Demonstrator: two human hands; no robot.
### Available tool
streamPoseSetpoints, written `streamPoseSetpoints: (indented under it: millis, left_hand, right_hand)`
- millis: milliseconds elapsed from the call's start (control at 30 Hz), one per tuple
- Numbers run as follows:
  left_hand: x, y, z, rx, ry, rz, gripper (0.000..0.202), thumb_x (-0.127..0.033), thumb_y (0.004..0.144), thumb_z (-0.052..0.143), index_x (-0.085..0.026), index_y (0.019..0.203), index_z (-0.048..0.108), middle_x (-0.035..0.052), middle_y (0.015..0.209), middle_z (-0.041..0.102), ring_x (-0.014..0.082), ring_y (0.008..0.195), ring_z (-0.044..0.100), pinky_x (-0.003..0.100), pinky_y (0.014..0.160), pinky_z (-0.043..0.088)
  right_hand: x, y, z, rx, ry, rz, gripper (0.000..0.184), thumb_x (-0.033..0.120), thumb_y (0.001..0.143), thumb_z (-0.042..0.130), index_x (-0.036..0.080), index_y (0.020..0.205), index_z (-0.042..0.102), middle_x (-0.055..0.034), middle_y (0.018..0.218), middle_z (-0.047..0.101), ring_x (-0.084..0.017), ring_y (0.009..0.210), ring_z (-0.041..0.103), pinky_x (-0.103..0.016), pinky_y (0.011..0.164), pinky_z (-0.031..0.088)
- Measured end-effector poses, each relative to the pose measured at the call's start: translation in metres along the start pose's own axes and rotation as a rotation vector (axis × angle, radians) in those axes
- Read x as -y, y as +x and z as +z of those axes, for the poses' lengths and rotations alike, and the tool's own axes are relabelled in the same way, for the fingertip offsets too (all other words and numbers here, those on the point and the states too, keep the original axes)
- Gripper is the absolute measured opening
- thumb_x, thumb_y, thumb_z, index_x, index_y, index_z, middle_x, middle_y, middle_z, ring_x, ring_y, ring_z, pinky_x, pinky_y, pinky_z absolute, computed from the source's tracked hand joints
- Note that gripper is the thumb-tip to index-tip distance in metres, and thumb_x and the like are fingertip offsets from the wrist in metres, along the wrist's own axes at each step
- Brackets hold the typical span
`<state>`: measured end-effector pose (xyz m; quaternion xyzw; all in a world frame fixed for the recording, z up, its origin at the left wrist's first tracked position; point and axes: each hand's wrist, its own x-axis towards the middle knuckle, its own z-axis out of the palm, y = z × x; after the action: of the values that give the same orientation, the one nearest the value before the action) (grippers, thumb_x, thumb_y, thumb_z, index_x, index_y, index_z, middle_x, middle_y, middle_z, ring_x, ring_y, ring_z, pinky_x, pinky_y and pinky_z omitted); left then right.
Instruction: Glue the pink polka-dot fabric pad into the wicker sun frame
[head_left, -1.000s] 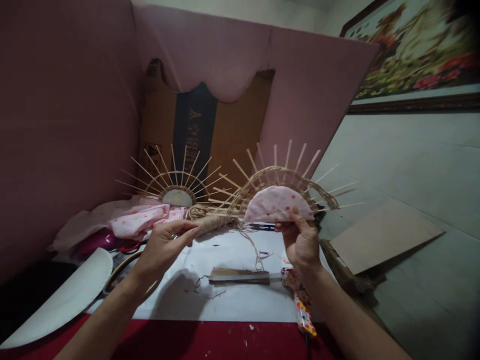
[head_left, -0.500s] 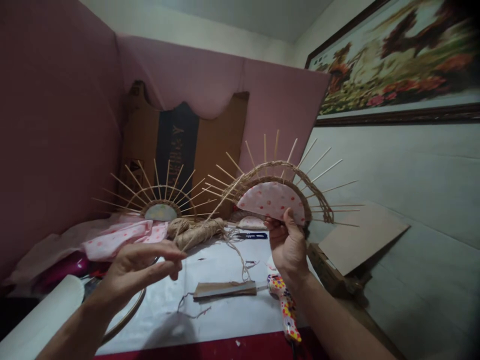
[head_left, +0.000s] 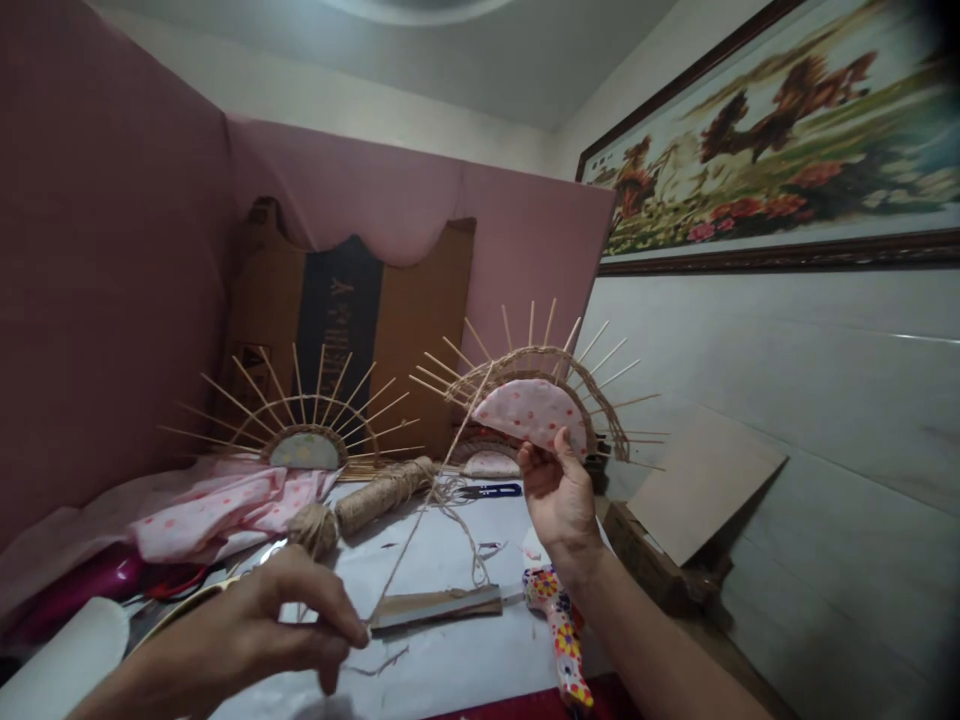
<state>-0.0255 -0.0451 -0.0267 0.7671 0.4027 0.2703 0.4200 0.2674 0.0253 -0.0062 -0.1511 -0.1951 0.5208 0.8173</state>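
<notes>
My right hand (head_left: 559, 500) grips the lower edge of a half-round woven fan piece (head_left: 534, 408), pink dotted fabric in its middle, thin sticks fanning out and jute woven between them. It is held upright above the white sheet. My left hand (head_left: 266, 630) is low at the front left, fingers pinched on a jute string (head_left: 427, 502) that runs taut up to the weave. A second fan piece (head_left: 304, 445) with bare sticks stands at the back left.
Jute spools (head_left: 379, 492) and pink dotted cloth (head_left: 225, 500) lie on the white sheet (head_left: 450, 650). A knife with a dotted handle (head_left: 559, 635), blue snips (head_left: 491, 490), a white plate (head_left: 64, 655), cardboard pieces (head_left: 701, 480) and pink backing boards surround the spot.
My left hand has drawn down and toward me, pulling the jute string taut. The fan piece in my right hand sits a little farther left in view as the camera tilted up.
</notes>
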Motion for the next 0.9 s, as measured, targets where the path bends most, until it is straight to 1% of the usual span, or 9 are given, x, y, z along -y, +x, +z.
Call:
streamPoseSetpoints:
  millis: [100,233,300,367,467,567,667,800,900]
  left_hand:
    - [0.007,0.012,0.022,-0.028,0.206,-0.073,0.012,-0.032,0.073,0.064,-0.026,0.079,0.072,0.0024,0.085,0.07,0.0196,0.083,0.064,0.031,0.077,0.048]
    - [0.02,0.026,0.032,-0.099,0.352,0.115,0.011,-0.03,0.076,0.061,-0.024,0.078,0.071,0.0032,0.087,0.069,0.0181,0.082,0.062,0.031,0.077,0.047]
    - [0.019,0.032,0.03,-0.235,0.351,0.208,0.011,-0.029,0.073,0.064,-0.024,0.079,0.072,0.0052,0.087,0.07,0.02,0.081,0.062,0.033,0.075,0.047]
    - [0.009,0.037,0.027,-0.419,0.267,0.269,0.014,-0.028,0.074,0.061,-0.023,0.08,0.073,0.0065,0.082,0.071,0.0209,0.078,0.064,0.034,0.071,0.049]
    - [-0.019,0.042,0.022,-0.646,0.089,0.237,0.017,-0.033,0.077,0.06,-0.022,0.08,0.073,0.0054,0.081,0.073,0.0197,0.076,0.064,0.031,0.067,0.049]
    - [-0.052,0.049,0.017,-0.732,0.004,0.258,0.019,-0.036,0.075,0.063,-0.02,0.08,0.071,0.0022,0.07,0.07,0.0157,0.064,0.061,0.026,0.055,0.046]
    - [-0.073,0.06,0.015,-0.749,0.073,0.278,0.022,-0.039,0.077,0.061,-0.018,0.076,0.068,0.0016,0.067,0.067,0.0143,0.06,0.058,0.025,0.052,0.042]
    - [-0.075,0.069,0.017,-0.847,0.406,0.213,0.022,-0.038,0.078,0.059,-0.019,0.069,0.066,0.0017,0.064,0.065,0.0149,0.058,0.056,0.027,0.053,0.038]
    - [-0.066,0.071,0.017,-0.873,0.379,0.273,0.02,-0.035,0.08,0.058,-0.018,0.071,0.066,0.0021,0.067,0.066,0.0145,0.06,0.056,0.027,0.055,0.039]
  right_hand:
    - [-0.004,0.002,-0.004,-0.001,0.006,0.039,0.02,0.026,0.06,0.081,0.019,0.069,0.065,0.0029,0.061,0.07,-0.009,0.053,0.064,-0.019,0.053,0.056]
    - [-0.01,0.002,-0.009,0.02,-0.025,0.086,0.02,0.026,0.06,0.081,0.017,0.066,0.064,0.0001,0.058,0.07,-0.01,0.052,0.064,-0.019,0.052,0.055]
    - [-0.013,-0.001,-0.01,0.041,-0.04,0.085,0.02,0.026,0.06,0.081,0.017,0.067,0.064,0.0,0.057,0.07,-0.011,0.051,0.063,-0.019,0.052,0.054]
    - [-0.015,-0.006,-0.009,0.07,-0.053,0.072,0.02,0.026,0.06,0.081,0.017,0.069,0.065,0.0008,0.058,0.07,-0.011,0.052,0.063,-0.02,0.052,0.054]
    - [-0.019,-0.017,-0.005,0.116,-0.064,0.046,0.022,0.025,0.06,0.081,0.018,0.075,0.066,0.0025,0.064,0.07,-0.011,0.054,0.063,-0.021,0.054,0.054]
    - [-0.023,-0.03,-0.001,0.163,-0.078,0.033,0.02,0.026,0.064,0.079,0.019,0.078,0.067,0.0031,0.068,0.071,-0.01,0.056,0.063,-0.022,0.058,0.055]
    - [-0.029,-0.041,0.001,0.217,-0.113,0.035,0.018,0.026,0.07,0.076,0.02,0.085,0.068,0.0025,0.074,0.072,-0.009,0.058,0.062,-0.023,0.059,0.054]
    - [-0.038,-0.051,0.0,0.241,-0.13,0.072,0.017,0.025,0.071,0.075,0.019,0.085,0.069,0.0017,0.075,0.072,-0.01,0.06,0.063,-0.022,0.059,0.054]
    - [-0.043,-0.052,-0.002,0.208,-0.139,0.108,0.017,0.027,0.067,0.078,0.018,0.078,0.067,0.0016,0.07,0.071,-0.011,0.057,0.063,-0.023,0.058,0.054]
